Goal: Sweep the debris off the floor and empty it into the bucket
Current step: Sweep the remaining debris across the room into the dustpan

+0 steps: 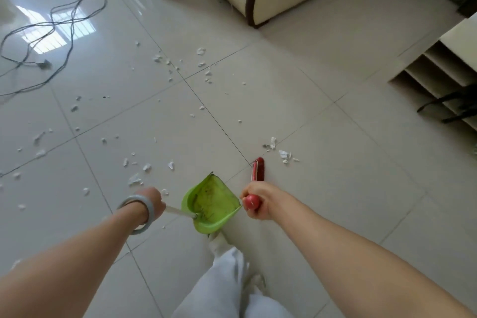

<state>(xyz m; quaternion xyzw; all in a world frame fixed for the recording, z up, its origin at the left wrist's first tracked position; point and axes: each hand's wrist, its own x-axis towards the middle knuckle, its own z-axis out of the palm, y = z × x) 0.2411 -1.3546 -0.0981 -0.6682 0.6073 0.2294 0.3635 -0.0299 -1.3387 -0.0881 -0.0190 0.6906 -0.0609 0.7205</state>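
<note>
Your left hand (151, 202) grips the handle of the dustpan (211, 201), and your right hand (260, 202) clasps the broom (258, 171) by its red knob. Paper scraps (284, 154) lie scattered from nine to one o'clock.

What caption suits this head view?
Left hand holds green dustpan, right hand grips red broom, white scraps scattered ahead.

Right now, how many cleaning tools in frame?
2: green dustpan, its handle gripped by the left hand; red broom, handle top gripped by the right hand, head on the floor. Others may be out of view.
</note>
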